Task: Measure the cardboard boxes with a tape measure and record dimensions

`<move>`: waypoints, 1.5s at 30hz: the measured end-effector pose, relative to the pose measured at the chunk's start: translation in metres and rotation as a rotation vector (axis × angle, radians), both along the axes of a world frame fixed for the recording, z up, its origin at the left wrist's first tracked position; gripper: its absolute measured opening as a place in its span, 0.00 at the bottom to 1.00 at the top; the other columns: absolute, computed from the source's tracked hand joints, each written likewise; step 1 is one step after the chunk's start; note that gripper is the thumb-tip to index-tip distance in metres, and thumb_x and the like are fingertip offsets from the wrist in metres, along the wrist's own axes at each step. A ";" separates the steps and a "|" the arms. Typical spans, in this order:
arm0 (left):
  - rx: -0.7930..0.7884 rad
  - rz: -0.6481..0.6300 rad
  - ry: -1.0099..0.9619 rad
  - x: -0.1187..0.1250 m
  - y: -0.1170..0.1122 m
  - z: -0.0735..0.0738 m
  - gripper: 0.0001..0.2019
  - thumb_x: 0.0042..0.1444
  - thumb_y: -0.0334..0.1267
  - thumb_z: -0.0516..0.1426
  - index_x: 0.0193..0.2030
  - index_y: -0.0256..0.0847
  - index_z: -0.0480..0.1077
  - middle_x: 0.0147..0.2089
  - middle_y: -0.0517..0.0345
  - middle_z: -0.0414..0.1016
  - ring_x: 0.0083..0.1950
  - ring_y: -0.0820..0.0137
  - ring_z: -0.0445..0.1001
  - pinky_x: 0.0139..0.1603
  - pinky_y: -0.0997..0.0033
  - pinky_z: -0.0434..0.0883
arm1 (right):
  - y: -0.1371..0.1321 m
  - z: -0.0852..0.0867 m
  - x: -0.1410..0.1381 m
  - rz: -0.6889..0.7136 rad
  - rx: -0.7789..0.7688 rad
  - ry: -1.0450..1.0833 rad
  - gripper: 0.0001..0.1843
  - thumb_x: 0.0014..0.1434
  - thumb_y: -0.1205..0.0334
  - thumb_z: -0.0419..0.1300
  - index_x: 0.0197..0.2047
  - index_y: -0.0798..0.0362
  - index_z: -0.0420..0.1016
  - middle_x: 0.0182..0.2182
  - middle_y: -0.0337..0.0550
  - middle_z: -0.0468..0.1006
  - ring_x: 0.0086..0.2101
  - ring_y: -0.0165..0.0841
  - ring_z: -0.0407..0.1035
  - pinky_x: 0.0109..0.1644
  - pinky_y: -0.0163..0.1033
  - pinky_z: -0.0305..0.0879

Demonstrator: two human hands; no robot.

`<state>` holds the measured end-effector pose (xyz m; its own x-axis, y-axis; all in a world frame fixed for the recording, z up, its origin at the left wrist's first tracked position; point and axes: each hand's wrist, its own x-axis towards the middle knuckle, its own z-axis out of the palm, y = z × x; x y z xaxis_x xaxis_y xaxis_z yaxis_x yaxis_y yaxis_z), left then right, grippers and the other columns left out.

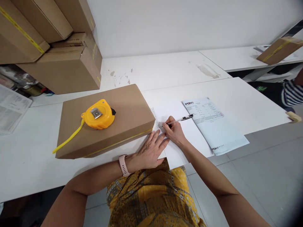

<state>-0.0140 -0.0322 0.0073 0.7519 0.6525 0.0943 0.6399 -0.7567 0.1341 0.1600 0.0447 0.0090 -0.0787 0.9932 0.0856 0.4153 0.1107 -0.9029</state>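
Note:
My right hand (174,130) is closed around a pen (181,119) whose tip rests on a white sheet of paper (189,132) on the white table (28,151). My left hand (151,149) lies flat with fingers spread on the sheet's near edge, next to a flat cardboard box (127,110). A pink watch (123,165) is on my left wrist. A yellow tape measure (98,117) sits on top of the box, its yellow tape trailing off toward the left front corner.
A printed form (213,126) lies right of the white sheet. Stacked cardboard boxes (59,44) fill the back left, with papers (11,107) below them. Another box (279,49) rests on a far right table. A person's striped sleeve (292,93) shows at the right edge.

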 end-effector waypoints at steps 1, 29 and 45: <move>0.001 0.001 0.001 0.000 0.000 0.000 0.40 0.61 0.52 0.58 0.74 0.31 0.53 0.74 0.32 0.57 0.77 0.38 0.45 0.76 0.40 0.39 | 0.000 0.000 0.000 -0.001 0.001 0.001 0.11 0.59 0.58 0.57 0.28 0.48 0.59 0.18 0.29 0.60 0.22 0.28 0.57 0.27 0.36 0.53; -0.005 -0.004 -0.006 0.000 0.000 0.002 0.40 0.61 0.51 0.58 0.73 0.30 0.54 0.74 0.31 0.57 0.77 0.37 0.45 0.76 0.41 0.39 | 0.000 -0.001 0.001 -0.053 0.026 0.004 0.12 0.61 0.58 0.57 0.28 0.47 0.59 0.18 0.29 0.59 0.21 0.29 0.56 0.27 0.36 0.52; 0.052 0.004 -0.081 -0.003 -0.010 0.020 0.33 0.59 0.45 0.63 0.67 0.31 0.63 0.71 0.34 0.63 0.73 0.43 0.58 0.71 0.45 0.60 | 0.018 -0.025 0.011 -0.146 0.359 -0.590 0.32 0.56 0.81 0.45 0.56 0.51 0.76 0.45 0.53 0.75 0.45 0.45 0.63 0.52 0.47 0.61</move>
<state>-0.0170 -0.0420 0.0274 0.7380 0.6480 0.1884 0.6313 -0.7616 0.1464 0.1708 0.0626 -0.0157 -0.0810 0.9156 0.3938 0.8575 0.2654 -0.4407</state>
